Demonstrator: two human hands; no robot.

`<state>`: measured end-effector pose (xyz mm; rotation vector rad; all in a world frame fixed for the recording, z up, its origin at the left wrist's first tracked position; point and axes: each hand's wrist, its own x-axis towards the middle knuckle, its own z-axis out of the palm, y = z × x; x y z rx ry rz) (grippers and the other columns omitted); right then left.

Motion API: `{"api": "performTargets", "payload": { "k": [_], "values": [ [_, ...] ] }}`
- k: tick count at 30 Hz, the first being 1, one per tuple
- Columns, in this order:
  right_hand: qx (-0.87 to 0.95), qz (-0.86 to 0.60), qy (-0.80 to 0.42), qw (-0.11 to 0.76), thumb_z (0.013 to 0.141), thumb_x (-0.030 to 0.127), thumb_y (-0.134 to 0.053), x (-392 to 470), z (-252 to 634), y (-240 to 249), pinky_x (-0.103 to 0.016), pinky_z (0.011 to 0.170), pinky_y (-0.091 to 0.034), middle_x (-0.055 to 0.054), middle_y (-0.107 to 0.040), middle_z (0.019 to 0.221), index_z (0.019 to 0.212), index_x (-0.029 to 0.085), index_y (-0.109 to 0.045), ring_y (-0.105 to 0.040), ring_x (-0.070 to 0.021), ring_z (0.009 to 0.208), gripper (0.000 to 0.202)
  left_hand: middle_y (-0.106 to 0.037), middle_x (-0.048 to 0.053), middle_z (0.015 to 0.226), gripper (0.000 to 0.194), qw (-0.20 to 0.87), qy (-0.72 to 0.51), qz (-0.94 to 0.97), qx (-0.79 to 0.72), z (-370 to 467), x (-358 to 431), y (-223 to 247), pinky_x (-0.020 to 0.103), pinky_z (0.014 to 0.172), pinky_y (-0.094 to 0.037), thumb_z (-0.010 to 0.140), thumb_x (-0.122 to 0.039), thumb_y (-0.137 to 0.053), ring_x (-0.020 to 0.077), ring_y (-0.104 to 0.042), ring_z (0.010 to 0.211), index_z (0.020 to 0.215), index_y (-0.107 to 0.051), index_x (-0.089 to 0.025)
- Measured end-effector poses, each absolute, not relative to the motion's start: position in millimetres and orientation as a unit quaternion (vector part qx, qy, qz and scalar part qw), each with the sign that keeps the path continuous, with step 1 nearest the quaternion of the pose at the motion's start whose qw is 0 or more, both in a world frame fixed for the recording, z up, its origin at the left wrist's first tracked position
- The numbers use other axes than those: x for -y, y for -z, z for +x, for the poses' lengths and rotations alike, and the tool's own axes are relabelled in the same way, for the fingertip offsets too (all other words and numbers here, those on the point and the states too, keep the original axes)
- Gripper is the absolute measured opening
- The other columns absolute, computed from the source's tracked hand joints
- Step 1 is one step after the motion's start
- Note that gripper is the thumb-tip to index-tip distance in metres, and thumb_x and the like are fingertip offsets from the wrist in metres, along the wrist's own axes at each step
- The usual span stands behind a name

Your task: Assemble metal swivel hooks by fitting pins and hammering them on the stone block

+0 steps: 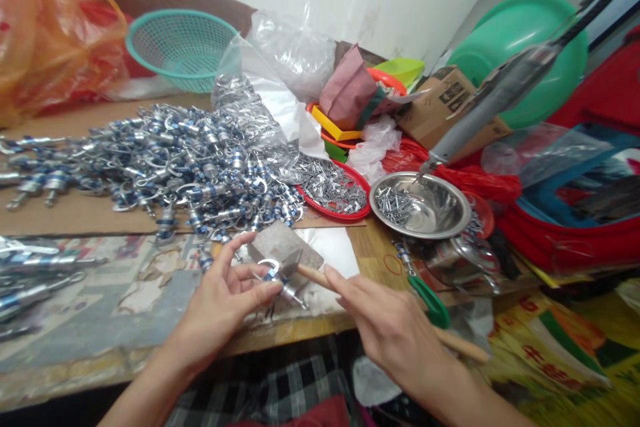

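Observation:
Between the thumb and fingers of my left hand (240,287) is a silver metal fitting (287,290) with a blue band and a curved piece. The fitting is held at the front edge of a flat grey metal block (270,240), which lies on white paper. My right hand (390,320) is wrapped round the wooden handle of a hammer (313,275). The small dark hammer head is right at the fitting; whether they touch I cannot tell. The handle's far end sticks out behind my right hand.
A large heap of similar fittings (200,160) covers cardboard at the left. Behind the hands are a red tray (353,215) of small metal pieces and a steel bowl (450,203) of pins. A grey power screwdriver (495,100) hangs over the bowl. A green-handled tool (429,300) lies right.

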<state>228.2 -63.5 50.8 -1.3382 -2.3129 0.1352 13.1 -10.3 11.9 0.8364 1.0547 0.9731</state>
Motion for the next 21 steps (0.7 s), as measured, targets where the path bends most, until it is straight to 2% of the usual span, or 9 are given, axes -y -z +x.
{"api": "performTargets", "payload": {
  "k": [2,5,8,11,13,16,18,21],
  "values": [
    [0.847,-0.494,-0.043,0.193,0.085,0.005,-0.040,64,227,-50,-0.027,0.058,-0.050,-0.005,-0.064,0.082,0.133,0.020,-0.042,-0.061,-0.0168,0.067,0.051,-0.069,-0.003,0.073,0.083,0.674,-0.433,0.373,-0.468,13,10,-12,0.025,0.064,-0.050,0.056,-0.025,-0.079,0.0146,-0.066,0.066,0.126,-0.035,-0.023],
    [0.846,-0.486,-0.026,0.219,0.085,0.005,-0.038,63,225,-51,-0.028,0.063,-0.051,-0.007,-0.064,0.085,0.134,0.019,-0.042,-0.061,-0.0174,0.070,0.051,-0.068,-0.004,0.071,0.084,0.673,-0.433,0.372,-0.471,12,10,-12,0.024,0.063,-0.050,0.056,-0.025,-0.080,0.0138,-0.066,0.065,0.127,-0.035,-0.023],
    [0.837,-0.503,-0.075,0.202,0.086,0.009,-0.039,57,225,-47,-0.028,0.064,-0.052,-0.006,-0.066,0.085,0.133,0.022,-0.044,-0.062,-0.0170,0.071,0.048,-0.069,-0.004,0.070,0.087,0.674,-0.431,0.369,-0.472,12,10,-13,0.023,0.063,-0.050,0.055,-0.025,-0.080,0.0140,-0.066,0.064,0.128,-0.034,-0.023],
    [0.776,-0.558,-0.141,0.258,0.086,0.019,-0.047,38,234,-29,-0.032,0.080,-0.051,-0.009,-0.066,0.106,0.127,0.019,-0.051,-0.063,-0.0204,0.093,0.042,-0.069,-0.004,0.072,0.085,0.673,-0.433,0.367,-0.474,13,10,-14,0.025,0.065,-0.050,0.055,-0.026,-0.080,0.0146,-0.066,0.067,0.127,-0.036,-0.023],
    [0.732,-0.596,-0.170,0.283,0.084,0.025,-0.051,22,245,-14,-0.035,0.085,-0.049,-0.010,-0.064,0.114,0.123,0.017,-0.056,-0.061,-0.0228,0.102,0.040,-0.070,-0.002,0.072,0.068,0.665,-0.418,0.385,-0.485,13,11,-15,0.024,0.065,-0.050,0.057,-0.029,-0.078,0.0145,-0.065,0.067,0.118,-0.049,-0.020],
    [0.733,-0.618,-0.190,0.213,0.086,0.029,-0.049,0,258,0,-0.030,0.075,-0.052,-0.005,-0.069,0.103,0.116,0.020,-0.061,-0.065,-0.0199,0.089,0.034,-0.071,0.002,0.069,0.034,0.638,-0.383,0.431,-0.510,12,12,-14,0.023,0.062,-0.048,0.062,-0.035,-0.074,0.0137,-0.062,0.062,0.088,-0.066,-0.014],
    [0.749,-0.626,-0.149,0.161,0.088,0.033,-0.046,-15,262,-1,-0.026,0.072,-0.051,-0.003,-0.071,0.093,0.107,0.022,-0.066,-0.066,-0.0171,0.082,0.030,-0.072,0.003,0.071,0.026,0.621,-0.381,0.451,-0.515,12,12,-14,0.024,0.061,-0.048,0.064,-0.038,-0.071,0.0141,-0.061,0.061,0.077,-0.068,-0.015],
    [0.729,-0.665,-0.060,0.150,0.091,0.029,-0.041,-48,264,-11,-0.027,0.085,-0.045,-0.008,-0.068,0.102,0.107,0.018,-0.066,-0.062,-0.0176,0.094,0.032,-0.073,0.004,0.077,0.023,0.590,-0.396,0.480,-0.514,12,11,-13,0.025,0.062,-0.049,0.066,-0.039,-0.068,0.0158,-0.062,0.063,0.072,-0.070,-0.017]
  ]
}}
